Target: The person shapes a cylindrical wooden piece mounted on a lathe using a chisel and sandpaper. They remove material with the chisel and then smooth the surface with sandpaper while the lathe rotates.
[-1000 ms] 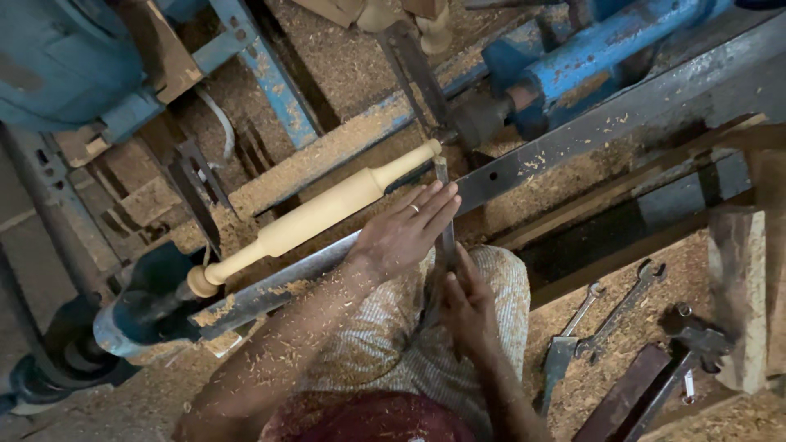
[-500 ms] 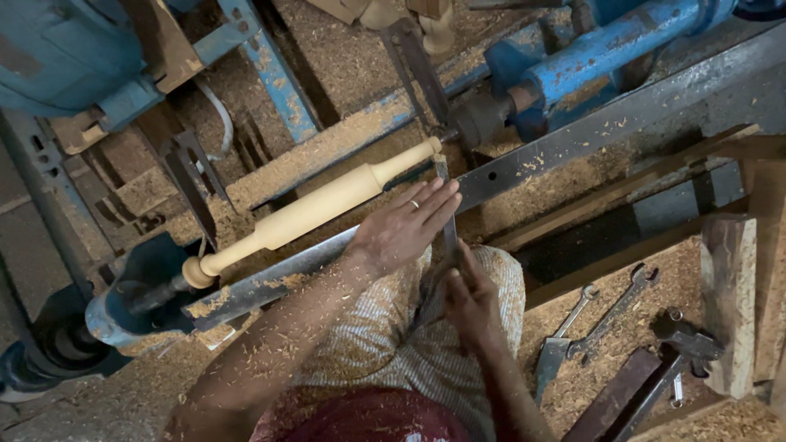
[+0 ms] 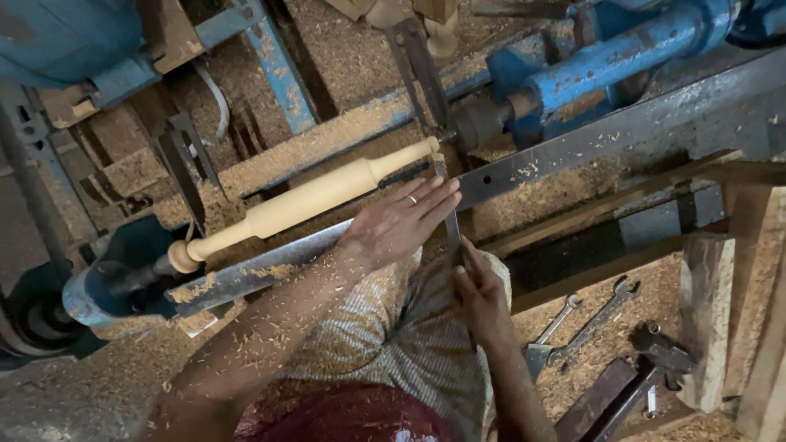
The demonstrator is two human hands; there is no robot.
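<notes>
Left hand (image 3: 401, 225) flat on chisel (image 3: 453, 233), right hand (image 3: 479, 299) gripping handle; cutting wooden pin (image 3: 307, 200) end on lathe. Next: steady pressure.

Smooth pale wooden spindle (image 3: 311, 196)

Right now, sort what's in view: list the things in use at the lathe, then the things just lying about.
In use:
pale turned wooden spindle
long metal turning chisel
grey steel tool rest bar
left hand
right hand

Lying about:
two steel open-ended spanners
dark hammer
upright rough wooden block
</notes>
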